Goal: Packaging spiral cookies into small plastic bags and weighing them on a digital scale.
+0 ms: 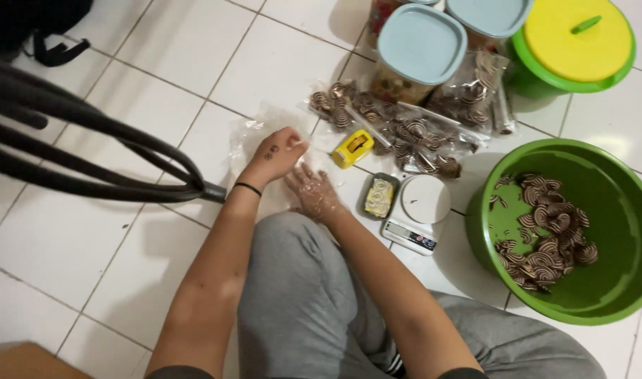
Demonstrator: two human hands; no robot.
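Left hand (277,151) pressing flat, grip wide, on clear plastic bags (254,133) lying on white tiled floor (89,231). Gloved right hand (315,193) beside, grip loosely curled, separating one. Risk: slippery film sliding, tearing; yellow tape dispenser (353,148) just right getting knocked.

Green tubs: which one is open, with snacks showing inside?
The large green basin at right, lidless with brown swirl snacks inside; the smaller green bucket behind it wears a yellow lid.

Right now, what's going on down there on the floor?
A person sits on the white tiled floor. Their left hand presses on clear plastic bags, and their right hand, in a thin plastic glove, rests beside it. A green basin holds striped brown cookies, next to a small kitchen scale.
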